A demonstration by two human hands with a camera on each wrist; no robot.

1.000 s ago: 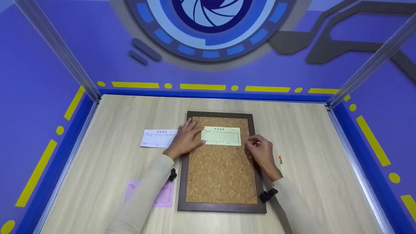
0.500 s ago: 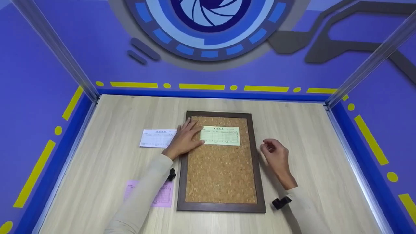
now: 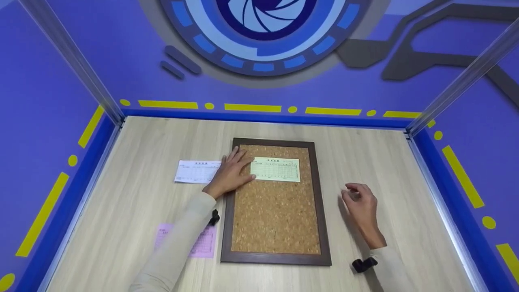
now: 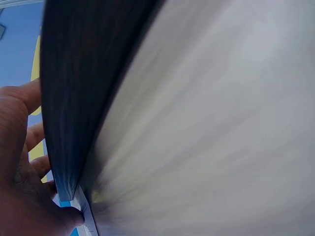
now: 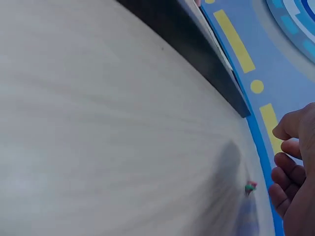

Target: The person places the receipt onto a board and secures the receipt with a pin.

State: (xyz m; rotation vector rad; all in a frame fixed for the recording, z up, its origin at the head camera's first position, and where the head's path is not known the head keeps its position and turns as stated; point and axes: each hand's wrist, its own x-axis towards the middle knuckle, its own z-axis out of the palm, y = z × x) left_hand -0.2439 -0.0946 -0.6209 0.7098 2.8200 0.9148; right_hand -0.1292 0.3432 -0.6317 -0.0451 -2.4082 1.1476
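Flat on green paper slip (image 3: pixel 275 169) & rough cork board (image 3: pixel 277 211): left hand (image 3: pixel 231 172); right hand (image 3: pixel 362 206) loosely curled, prob. empty.

White slip (image 3: pixel 197 171) & pink slip (image 3: pixel 202 244) on table (image 3: pixel 385 154).

Wooden table (image 3: pixel 162 142), seemingly purple walls (image 3: pixel 81 48)

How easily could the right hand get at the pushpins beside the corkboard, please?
Probably easily. The right hand hovers over the table right of the corkboard, fingers loosely curled and holding nothing. The pushpins lie just by its fingertips in the right wrist view, with nothing between.
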